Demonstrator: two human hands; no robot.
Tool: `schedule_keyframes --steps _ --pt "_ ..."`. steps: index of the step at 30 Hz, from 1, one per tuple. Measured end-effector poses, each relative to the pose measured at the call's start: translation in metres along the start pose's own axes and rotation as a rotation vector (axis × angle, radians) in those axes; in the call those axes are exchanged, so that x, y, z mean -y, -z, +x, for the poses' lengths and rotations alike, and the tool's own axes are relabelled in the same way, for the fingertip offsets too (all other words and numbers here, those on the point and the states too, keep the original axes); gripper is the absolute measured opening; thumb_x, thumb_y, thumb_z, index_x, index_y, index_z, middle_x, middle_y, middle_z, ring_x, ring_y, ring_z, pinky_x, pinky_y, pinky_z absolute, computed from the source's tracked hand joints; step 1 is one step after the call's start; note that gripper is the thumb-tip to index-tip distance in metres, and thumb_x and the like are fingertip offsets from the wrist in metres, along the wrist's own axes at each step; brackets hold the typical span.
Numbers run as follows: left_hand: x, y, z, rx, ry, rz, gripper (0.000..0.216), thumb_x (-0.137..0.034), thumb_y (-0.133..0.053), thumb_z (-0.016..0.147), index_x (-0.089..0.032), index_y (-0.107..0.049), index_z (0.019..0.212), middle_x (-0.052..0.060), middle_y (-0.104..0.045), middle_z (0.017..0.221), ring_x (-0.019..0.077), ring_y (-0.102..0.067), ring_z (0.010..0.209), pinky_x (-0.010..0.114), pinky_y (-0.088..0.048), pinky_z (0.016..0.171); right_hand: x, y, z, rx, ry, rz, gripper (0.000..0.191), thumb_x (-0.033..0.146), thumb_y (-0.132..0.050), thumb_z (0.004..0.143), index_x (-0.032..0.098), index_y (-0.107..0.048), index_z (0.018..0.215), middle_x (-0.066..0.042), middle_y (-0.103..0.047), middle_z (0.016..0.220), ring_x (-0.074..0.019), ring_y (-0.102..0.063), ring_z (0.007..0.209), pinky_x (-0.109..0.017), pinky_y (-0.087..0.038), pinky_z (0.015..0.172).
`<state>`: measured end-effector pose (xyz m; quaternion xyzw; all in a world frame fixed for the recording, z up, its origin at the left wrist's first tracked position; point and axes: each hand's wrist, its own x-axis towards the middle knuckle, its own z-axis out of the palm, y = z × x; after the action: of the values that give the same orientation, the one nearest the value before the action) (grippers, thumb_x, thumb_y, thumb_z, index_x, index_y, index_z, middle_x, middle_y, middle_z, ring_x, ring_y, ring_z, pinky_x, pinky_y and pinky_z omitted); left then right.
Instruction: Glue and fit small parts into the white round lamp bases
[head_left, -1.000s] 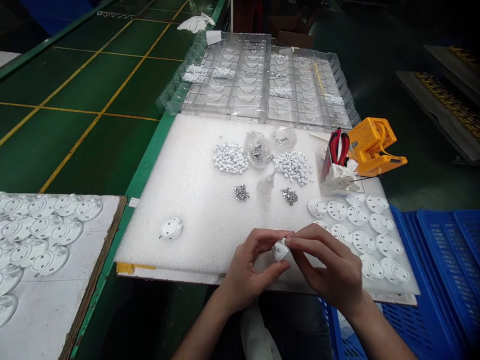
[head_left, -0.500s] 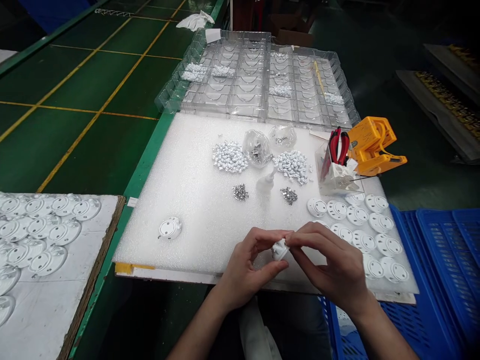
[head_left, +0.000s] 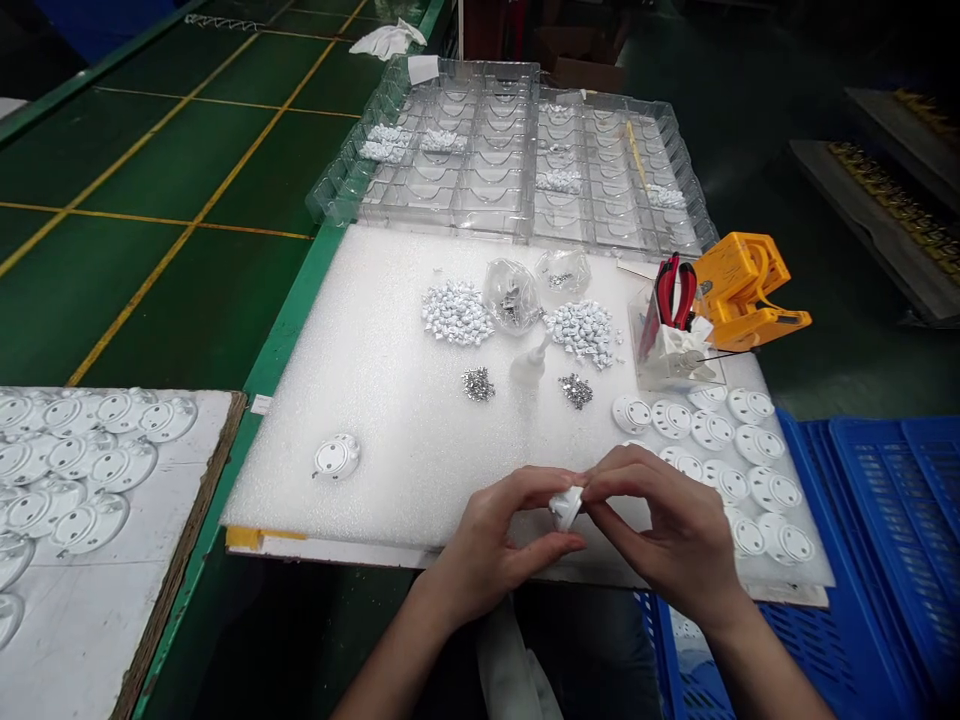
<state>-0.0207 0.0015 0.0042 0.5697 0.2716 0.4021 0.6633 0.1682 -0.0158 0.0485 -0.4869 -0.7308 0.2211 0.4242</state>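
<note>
A white plastic disc-shaped part [head_left: 565,508] is held on edge between my two hands, above the front of the white foam sheet [head_left: 420,440]. My left hand [head_left: 506,530] grips it between thumb and fingers from the left. The fingertips of my right hand [head_left: 660,520] are pinched at its upper right edge; whether a small piece is between them is hidden. A similar white round part [head_left: 337,456] lies alone on the foam to the left. Several more white round parts [head_left: 712,430] lie in rows at the right.
Small white pieces lie in two heaps [head_left: 456,313], with metal bits [head_left: 478,384] nearer me. A small bottle [head_left: 529,362] stands between. Red-handled pliers [head_left: 675,290] sit in a clear box beside a yellow holder [head_left: 750,295]. Clear trays [head_left: 495,150] lie behind; blue crates [head_left: 900,500] stand right.
The white part has tilted and turned slightly in my fingers. Both hands stay close together on it, and the whole view has shifted a little.
</note>
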Motion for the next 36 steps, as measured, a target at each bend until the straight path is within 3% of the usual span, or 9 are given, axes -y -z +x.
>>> schedule_keyframes --steps 9,15,17,20,24,28,31,34,36 --pt "0.003 -0.006 -0.004 -0.128 -0.010 -0.074 0.041 -0.007 -0.081 0.081 -0.026 -0.072 0.116 0.006 -0.078 0.123 0.0214 -0.073 0.114 0.030 -0.057 0.098 0.001 -0.004 0.002 0.020 -0.050 0.054 0.021 0.002 -0.065 0.088 0.024 -0.063 0.088 0.001 -0.067 0.080 -0.0117 -0.067 0.073 -0.022 -0.054 0.064" --pt "0.000 -0.009 -0.004 -0.206 0.032 -0.152 0.036 -0.010 -0.083 0.080 -0.025 -0.075 0.112 0.006 -0.079 0.116 0.0221 -0.075 0.109 0.030 -0.059 0.094 -0.005 0.000 0.019 0.034 -0.268 0.217 0.007 0.018 -0.062 0.093 0.024 -0.060 0.090 -0.002 -0.065 0.093 -0.0139 -0.065 0.075 -0.025 -0.054 0.060" --pt "-0.001 -0.009 -0.004 -0.197 0.053 -0.161 0.034 -0.013 -0.084 0.081 -0.024 -0.075 0.112 0.007 -0.079 0.117 0.0222 -0.076 0.106 0.032 -0.060 0.093 -0.011 -0.001 0.038 -0.039 -0.362 0.121 0.007 0.026 -0.067 0.092 0.023 -0.061 0.095 0.000 -0.063 0.084 -0.0125 -0.059 0.064 -0.025 -0.049 0.054" --pt "0.000 -0.009 -0.004 -0.194 0.062 -0.191 0.033 -0.017 -0.085 0.081 -0.024 -0.074 0.112 0.006 -0.079 0.119 0.0224 -0.077 0.102 0.035 -0.061 0.093 -0.022 -0.009 0.071 0.030 -0.393 -0.175 0.023 0.027 -0.074 0.086 0.022 -0.065 0.107 0.003 -0.060 0.072 -0.0144 -0.055 0.060 -0.029 -0.045 0.060" --pt "0.004 -0.008 -0.006 -0.193 0.063 -0.227 0.034 -0.016 -0.085 0.080 -0.024 -0.073 0.110 0.006 -0.079 0.118 0.0231 -0.077 0.103 0.036 -0.061 0.094 -0.027 -0.018 0.096 0.134 -0.294 -0.397 0.005 0.018 -0.071 0.082 0.021 -0.067 0.080 0.001 -0.057 0.070 -0.0150 -0.051 0.061 -0.030 -0.040 0.061" --pt "-0.001 -0.011 -0.007 -0.213 0.085 -0.354 0.032 -0.017 -0.088 0.078 -0.022 -0.072 0.105 0.006 -0.080 0.115 0.0226 -0.080 0.096 0.034 -0.062 0.090 -0.020 -0.006 0.077 0.016 -0.273 -0.020 0.003 0.023 -0.069 0.084 0.022 -0.066 0.083 -0.004 -0.064 0.090 -0.0167 -0.061 0.072 -0.029 -0.047 0.060" --pt "-0.011 -0.020 -0.008 -0.233 0.142 -0.689 0.035 -0.030 -0.089 0.079 -0.022 -0.065 0.102 0.004 -0.082 0.107 0.0207 -0.082 0.083 0.030 -0.063 0.079 -0.012 0.013 0.048 -0.012 -0.263 0.457 0.015 0.030 -0.071 0.089 0.026 -0.063 0.102 -0.009 -0.071 0.120 -0.0221 -0.072 0.088 -0.030 -0.053 0.061" --pt "-0.021 -0.032 -0.008 -0.258 0.234 -0.984 0.039 -0.040 -0.087 0.081 -0.021 -0.060 0.102 0.004 -0.083 0.098 0.0164 -0.081 0.076 0.024 -0.061 0.075 -0.004 0.024 0.029 0.037 -0.250 0.765 0.018 0.035 -0.072 0.090 0.029 -0.060 0.102 -0.004 -0.075 0.100 -0.0162 -0.067 0.058 -0.027 -0.046 0.045" --pt "-0.024 -0.039 -0.005 -0.302 0.309 -1.080 0.040 -0.041 -0.087 0.081 -0.020 -0.059 0.101 0.005 -0.083 0.097 0.0143 -0.080 0.075 0.022 -0.061 0.075 0.000 0.024 0.026 -0.065 -0.322 0.862 0.021 0.039 -0.076 0.085 0.027 -0.063 0.096 0.002 -0.065 0.075 -0.0114 -0.052 0.046 -0.025 -0.036 0.039"
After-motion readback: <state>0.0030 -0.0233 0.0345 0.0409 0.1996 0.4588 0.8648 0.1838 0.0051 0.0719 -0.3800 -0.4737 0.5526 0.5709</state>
